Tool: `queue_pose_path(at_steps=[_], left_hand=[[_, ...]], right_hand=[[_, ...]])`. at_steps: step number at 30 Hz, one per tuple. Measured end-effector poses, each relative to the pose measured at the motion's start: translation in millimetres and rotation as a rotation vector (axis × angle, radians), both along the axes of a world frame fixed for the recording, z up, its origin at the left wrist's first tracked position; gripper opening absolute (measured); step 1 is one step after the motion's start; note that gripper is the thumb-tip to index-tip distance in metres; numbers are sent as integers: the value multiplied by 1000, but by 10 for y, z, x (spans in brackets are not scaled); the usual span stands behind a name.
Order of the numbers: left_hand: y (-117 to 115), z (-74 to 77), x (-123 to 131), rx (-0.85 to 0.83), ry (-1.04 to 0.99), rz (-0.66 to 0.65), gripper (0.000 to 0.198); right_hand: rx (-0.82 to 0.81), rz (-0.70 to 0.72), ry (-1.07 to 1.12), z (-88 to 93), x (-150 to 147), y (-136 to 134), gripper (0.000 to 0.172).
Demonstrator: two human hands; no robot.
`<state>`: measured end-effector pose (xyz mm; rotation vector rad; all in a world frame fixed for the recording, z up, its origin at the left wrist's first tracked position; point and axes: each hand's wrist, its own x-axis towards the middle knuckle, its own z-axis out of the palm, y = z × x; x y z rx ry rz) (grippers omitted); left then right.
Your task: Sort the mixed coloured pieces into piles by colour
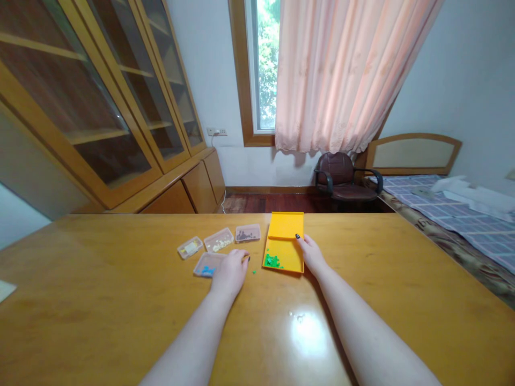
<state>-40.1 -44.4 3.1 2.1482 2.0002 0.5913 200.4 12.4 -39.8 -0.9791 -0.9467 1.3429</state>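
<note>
My right hand (311,254) grips the right side of a yellow two-part plastic tray (292,257), its thumb over the inner edge. Small green pieces (272,261) lie heaped in the tray's near left corner. My left hand (232,271) hovers over or rests at the right end of a clear tray (217,260) and hides part of it. Its fingers are curled, with a gap between thumb and fingers and nothing visible in them. Blue pieces (208,271) lie in that clear tray. A single green piece (254,272) lies on the table between my left hand and the yellow tray.
Behind my left hand stand clear trays with dark pieces (248,235), cream pieces (220,245) and yellow and white pieces (191,248). All are on a wooden table (132,300). Beyond it are a glass-door cabinet (120,96), an armchair (341,177) and a bed (454,209).
</note>
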Motion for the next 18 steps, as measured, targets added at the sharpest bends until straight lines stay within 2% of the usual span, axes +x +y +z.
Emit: queue_pose_path(at_steps=[3,8,12,18], left_hand=[[-23,76,-24,-111,109,40,19],[-41,46,29,-249,190,-85,15],[-55,-13,67,-244,200,-124,15],[-70,-20,100,-217,194,-169,18]], right_hand=[[4,-8,-3,-16,10,8,42],[-12,-9,-4,-7,17,4,42],[-13,-21,-21,8,15,-2,43],[-12,-28,-33,-12,10,10,44]])
